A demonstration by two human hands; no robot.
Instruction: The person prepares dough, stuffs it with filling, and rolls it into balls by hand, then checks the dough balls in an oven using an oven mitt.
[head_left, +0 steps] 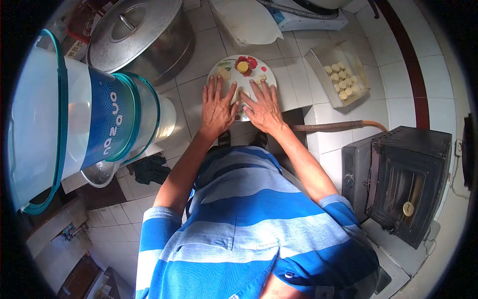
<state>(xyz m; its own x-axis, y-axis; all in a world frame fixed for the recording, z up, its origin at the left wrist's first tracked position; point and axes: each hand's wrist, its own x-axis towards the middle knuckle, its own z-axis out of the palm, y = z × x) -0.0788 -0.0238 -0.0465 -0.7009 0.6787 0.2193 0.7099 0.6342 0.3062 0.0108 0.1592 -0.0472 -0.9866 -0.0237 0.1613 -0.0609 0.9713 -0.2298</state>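
Note:
A round white plate (230, 63) with red flowers and green leaves lies on the tiled counter in front of me. On it sit a yellow round piece (242, 67) near the far side and a pale dough piece (223, 74) at the left. Over the plate's left part rests my left hand (218, 107), palm down with its fingers spread. My right hand (263, 108) is over the right part, its fingers also spread, the fingertips beside another pale piece (261, 78). Whatever lies under the palms is hidden.
A metal tray (342, 102) with several pale round pieces (342, 75) stands at the right. A large lidded pot (169, 57) and a stack of plastic buckets (79, 114) fill the left. A black oven (408, 174) is at the lower right, near a hose (333, 127).

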